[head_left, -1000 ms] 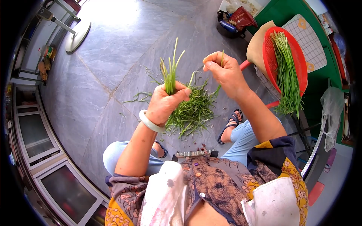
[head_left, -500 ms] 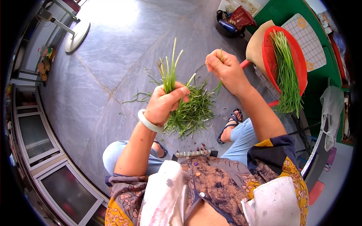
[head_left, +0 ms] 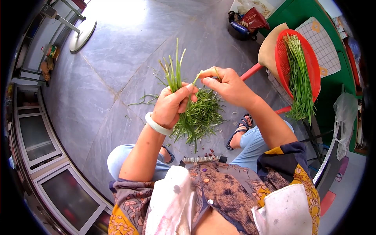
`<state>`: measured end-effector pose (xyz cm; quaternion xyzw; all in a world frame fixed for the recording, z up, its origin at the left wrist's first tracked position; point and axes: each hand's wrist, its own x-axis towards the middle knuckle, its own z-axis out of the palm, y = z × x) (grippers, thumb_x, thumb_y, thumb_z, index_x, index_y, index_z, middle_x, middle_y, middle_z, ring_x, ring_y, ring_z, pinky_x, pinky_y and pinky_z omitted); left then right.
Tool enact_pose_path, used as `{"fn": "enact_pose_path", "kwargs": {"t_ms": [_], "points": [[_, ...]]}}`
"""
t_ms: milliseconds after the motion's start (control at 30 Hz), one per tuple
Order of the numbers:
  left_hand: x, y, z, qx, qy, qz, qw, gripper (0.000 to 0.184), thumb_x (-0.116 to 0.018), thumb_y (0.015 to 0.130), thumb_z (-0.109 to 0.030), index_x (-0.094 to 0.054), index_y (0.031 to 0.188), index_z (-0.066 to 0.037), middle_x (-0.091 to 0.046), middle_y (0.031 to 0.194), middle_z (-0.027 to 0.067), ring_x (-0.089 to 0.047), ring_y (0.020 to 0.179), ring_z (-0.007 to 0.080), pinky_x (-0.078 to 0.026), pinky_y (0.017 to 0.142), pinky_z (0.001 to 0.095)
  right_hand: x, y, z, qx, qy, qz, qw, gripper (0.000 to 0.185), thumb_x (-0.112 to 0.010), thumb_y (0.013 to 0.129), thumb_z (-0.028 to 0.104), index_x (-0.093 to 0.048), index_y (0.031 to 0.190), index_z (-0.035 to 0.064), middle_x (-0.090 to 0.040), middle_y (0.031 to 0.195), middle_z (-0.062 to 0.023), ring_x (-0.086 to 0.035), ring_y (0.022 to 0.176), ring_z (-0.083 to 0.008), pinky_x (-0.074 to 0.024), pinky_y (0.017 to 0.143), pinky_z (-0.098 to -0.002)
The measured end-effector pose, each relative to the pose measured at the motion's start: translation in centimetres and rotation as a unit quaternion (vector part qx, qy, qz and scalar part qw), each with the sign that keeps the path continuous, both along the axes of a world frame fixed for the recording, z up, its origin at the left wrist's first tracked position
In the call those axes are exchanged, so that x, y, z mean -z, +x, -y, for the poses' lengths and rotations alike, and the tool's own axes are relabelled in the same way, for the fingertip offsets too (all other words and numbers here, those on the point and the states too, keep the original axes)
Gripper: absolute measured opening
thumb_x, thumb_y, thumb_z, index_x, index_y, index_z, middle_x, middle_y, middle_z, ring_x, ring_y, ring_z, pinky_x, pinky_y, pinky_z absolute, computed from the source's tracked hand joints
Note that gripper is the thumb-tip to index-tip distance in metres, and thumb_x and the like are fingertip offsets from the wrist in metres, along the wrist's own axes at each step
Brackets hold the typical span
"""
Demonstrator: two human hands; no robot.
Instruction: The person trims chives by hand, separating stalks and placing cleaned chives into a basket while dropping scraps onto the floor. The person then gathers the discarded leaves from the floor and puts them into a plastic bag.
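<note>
My left hand (head_left: 172, 102), with a pale bangle (head_left: 158, 124) at its wrist, is closed around a small bunch of green chives (head_left: 175, 78), their stalk ends pointing up. One stalk leans out to the right from between thumb and finger. At the tip of that stalk, the thumb and forefinger of my right hand (head_left: 229, 85) are pinched together. A thin yellowish bit of stalk (head_left: 217, 74) also sticks up from the right fingers. Below both hands, a loose heap of chive trimmings (head_left: 203, 113) lies on the floor.
On the right, a red colander (head_left: 280, 58) with a long handle bears a large bundle of chives (head_left: 301, 78), beside a green table (head_left: 286, 15). A dark pot (head_left: 239, 31) stands behind. Left are a round stand base (head_left: 84, 35) and glass-fronted cabinets (head_left: 37, 137).
My right hand has come left and slightly down, from apart to the tip of the leaning stalk. My left hand has barely moved and still grips the bunch.
</note>
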<state>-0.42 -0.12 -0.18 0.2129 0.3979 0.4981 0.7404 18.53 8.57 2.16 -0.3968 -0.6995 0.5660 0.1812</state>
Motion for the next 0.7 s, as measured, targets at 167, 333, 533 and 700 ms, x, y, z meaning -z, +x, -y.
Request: {"fn": "enact_pose_path", "kwargs": {"t_ms": [167, 333, 533, 700], "points": [[-0.3, 0.7, -0.1, 0.018, -0.021, 0.014, 1.0, 0.018, -0.057, 0.094, -0.018, -0.064, 0.097, -0.003, -0.059, 0.073, 0.0021, -0.036, 0.046, 0.004, -0.027, 0.044, 0.018, -0.4, -1.9, 2.0, 0.05, -0.151, -0.167, 0.973, 0.022, -0.054, 0.095, 0.022, -0.065, 0.094, 0.0023, -0.061, 0.075, -0.0008, -0.05, 0.063, -0.0045, -0.0407, 0.057, -0.0203], [0.3, 0.9, 0.2, 0.088, -0.019, 0.01, 0.996, 0.021, -0.061, 0.093, -0.022, -0.066, 0.097, -0.002, -0.053, 0.066, -0.0025, -0.037, 0.049, 0.0032, -0.028, 0.045, 0.0197, -0.8, -0.8, -0.6, 0.228, -0.146, -0.241, 0.932, 0.024, -0.046, 0.099, 0.021, -0.059, 0.083, 0.0087, -0.06, 0.074, -0.0025, -0.038, 0.053, -0.0037, -0.0305, 0.047, -0.0188], [0.3, 0.3, 0.3, 0.123, -0.024, 0.051, 0.991, 0.02, -0.06, 0.093, -0.02, -0.065, 0.096, -0.001, -0.047, 0.063, -0.0037, -0.036, 0.051, 0.005, -0.026, 0.045, 0.021, -3.5, 4.7, -6.8, 0.38, -0.042, -0.398, 0.834, 0.027, -0.045, 0.1, 0.024, -0.054, 0.082, 0.0057, -0.062, 0.082, -0.0106, -0.051, 0.069, -0.0158, -0.0414, 0.059, -0.0276], [0.9, -0.2, 0.3, 0.114, -0.023, 0.061, 0.991, 0.018, -0.059, 0.093, -0.019, -0.064, 0.095, -0.001, -0.047, 0.063, -0.0034, -0.035, 0.048, 0.0053, -0.024, 0.043, 0.0213, -6.1, 9.6, -9.5, 0.5, 0.011, -0.497, 0.709, 0.033, -0.038, 0.102, 0.027, -0.052, 0.086, 0.0011, -0.06, 0.084, -0.0145, -0.055, 0.075, -0.0226, -0.0475, 0.069, -0.0343]]}}
